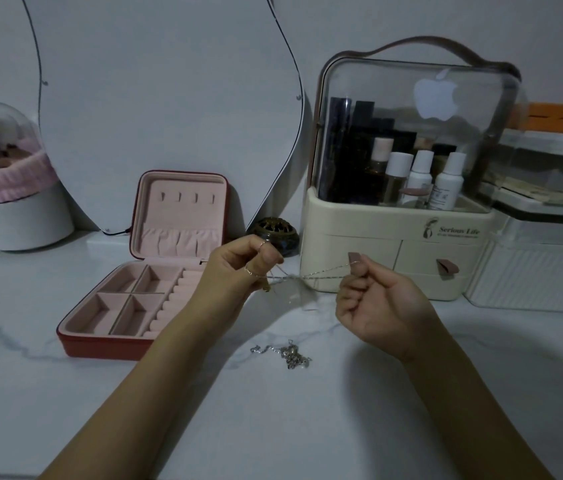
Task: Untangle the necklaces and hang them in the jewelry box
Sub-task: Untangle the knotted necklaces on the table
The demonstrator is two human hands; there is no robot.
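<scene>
Thin chain [307,274] stretched taut between both hands, above the marble-look counter [342,410]. Left hand [235,268] pinches one end, right hand [380,299] pinches the other – fingers curled on both. Second necklace [288,353] heaped on the counter, below and between the hands. Open jewelry box [155,271] just left of the left hand – cosmetics case [401,188] behind the right.

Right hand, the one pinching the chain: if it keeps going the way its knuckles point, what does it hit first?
Probably the left hand: the right hand points leftward along the stretched chain, nothing visibly between; depth is uncertain.
</scene>
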